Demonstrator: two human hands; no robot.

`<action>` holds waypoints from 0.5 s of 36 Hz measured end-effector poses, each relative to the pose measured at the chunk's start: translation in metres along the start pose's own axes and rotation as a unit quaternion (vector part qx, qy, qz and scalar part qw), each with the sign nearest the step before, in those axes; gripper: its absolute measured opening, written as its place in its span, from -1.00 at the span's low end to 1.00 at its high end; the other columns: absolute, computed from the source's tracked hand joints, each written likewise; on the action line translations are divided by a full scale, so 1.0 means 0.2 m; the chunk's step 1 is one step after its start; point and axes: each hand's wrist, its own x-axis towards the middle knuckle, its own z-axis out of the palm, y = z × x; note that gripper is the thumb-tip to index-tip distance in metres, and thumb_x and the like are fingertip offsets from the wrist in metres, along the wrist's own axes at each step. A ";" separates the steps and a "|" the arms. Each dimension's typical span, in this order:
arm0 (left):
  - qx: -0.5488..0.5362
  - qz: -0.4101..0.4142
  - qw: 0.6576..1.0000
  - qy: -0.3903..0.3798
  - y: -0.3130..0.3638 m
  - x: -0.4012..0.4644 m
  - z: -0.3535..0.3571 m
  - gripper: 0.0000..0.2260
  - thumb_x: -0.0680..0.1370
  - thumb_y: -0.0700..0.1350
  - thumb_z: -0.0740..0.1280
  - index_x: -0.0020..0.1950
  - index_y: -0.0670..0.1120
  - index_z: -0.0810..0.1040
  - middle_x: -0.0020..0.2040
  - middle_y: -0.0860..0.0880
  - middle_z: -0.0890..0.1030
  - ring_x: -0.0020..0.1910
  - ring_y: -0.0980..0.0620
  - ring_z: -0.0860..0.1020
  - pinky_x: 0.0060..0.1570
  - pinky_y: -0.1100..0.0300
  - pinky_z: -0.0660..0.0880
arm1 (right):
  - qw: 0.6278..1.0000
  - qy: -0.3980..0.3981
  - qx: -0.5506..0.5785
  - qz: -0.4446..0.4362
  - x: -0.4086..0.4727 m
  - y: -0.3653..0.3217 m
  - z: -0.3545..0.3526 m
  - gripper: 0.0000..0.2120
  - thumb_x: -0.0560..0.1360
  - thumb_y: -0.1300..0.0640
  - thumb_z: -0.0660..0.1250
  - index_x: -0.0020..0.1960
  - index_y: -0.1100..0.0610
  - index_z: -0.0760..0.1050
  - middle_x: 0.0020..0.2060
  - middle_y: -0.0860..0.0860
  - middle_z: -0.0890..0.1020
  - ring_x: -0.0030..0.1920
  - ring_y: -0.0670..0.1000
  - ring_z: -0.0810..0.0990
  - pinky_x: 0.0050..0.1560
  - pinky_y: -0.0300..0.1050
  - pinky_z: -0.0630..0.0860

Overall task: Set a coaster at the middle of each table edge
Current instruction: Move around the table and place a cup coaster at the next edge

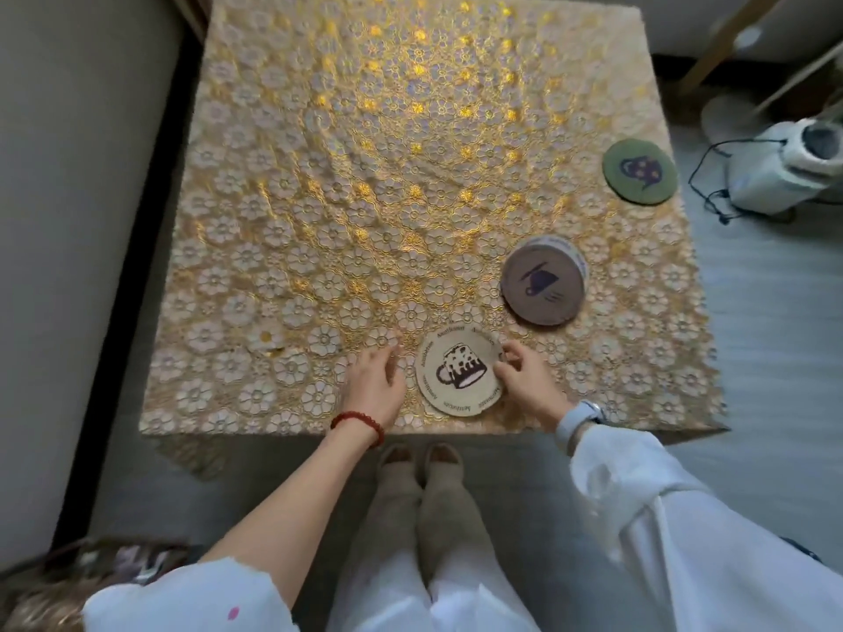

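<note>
Now right hand (524, 380) fingertips pinch beige mug coaster (460, 377) rim; ring lettering unreadable; left hand (375, 380) loose.

I stand at the near edge of the counter (319, 175), which is covered by a gold floral cloth. A cream coaster (460, 374) with a mug print lies flat near the middle of that edge. My right grip (531, 385) touches its right rim with bent fingers; my left grip (376, 380) rests open on the cloth just beside its left rim. A stack (543, 285) of coasters, a grey cup one on top, sits further right. A green coaster (639, 171) with a teapot print lies at the right edge. A red bracelet (358, 424) circles my left wrist, a watch (581, 415) my right.
</note>
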 end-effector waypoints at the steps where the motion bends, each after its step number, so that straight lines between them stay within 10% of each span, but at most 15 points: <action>1: -0.004 0.018 1.000 -0.001 0.01 0.01 0.00 -0.61 0.53 -0.12 0.19 0.36 -0.05 0.30 0.23 -0.12 0.42 0.15 0.00 0.40 0.19 0.06 0.42 | 0.999 -0.004 -0.028 -0.028 0.02 -0.01 -0.02 -0.72 0.51 0.28 0.16 0.21 0.17 0.40 0.16 0.16 0.54 0.12 0.12 0.53 0.15 0.11 0.51; 10: -0.064 0.050 0.997 -0.006 0.17 0.08 0.02 -0.54 0.45 0.03 0.33 0.33 0.02 0.36 0.15 -0.06 0.56 0.10 -0.01 0.51 0.10 0.03 0.49 | 0.883 -0.138 -0.359 -0.270 0.17 -0.36 -0.10 -0.57 0.49 0.21 0.21 0.33 -0.07 0.33 0.17 0.02 0.56 0.11 0.06 0.46 0.07 0.03 0.47; 18: 0.046 0.004 0.999 0.015 0.11 0.05 0.06 -0.58 0.49 0.00 0.28 0.33 -0.03 0.36 0.26 -0.11 0.49 0.23 -0.08 0.43 0.19 -0.07 0.45 | 0.981 0.079 -0.172 -0.046 0.06 -0.09 -0.04 -0.78 0.51 0.23 0.17 0.14 0.24 0.43 0.04 0.15 0.59 -0.02 0.08 0.53 -0.04 -0.12 0.46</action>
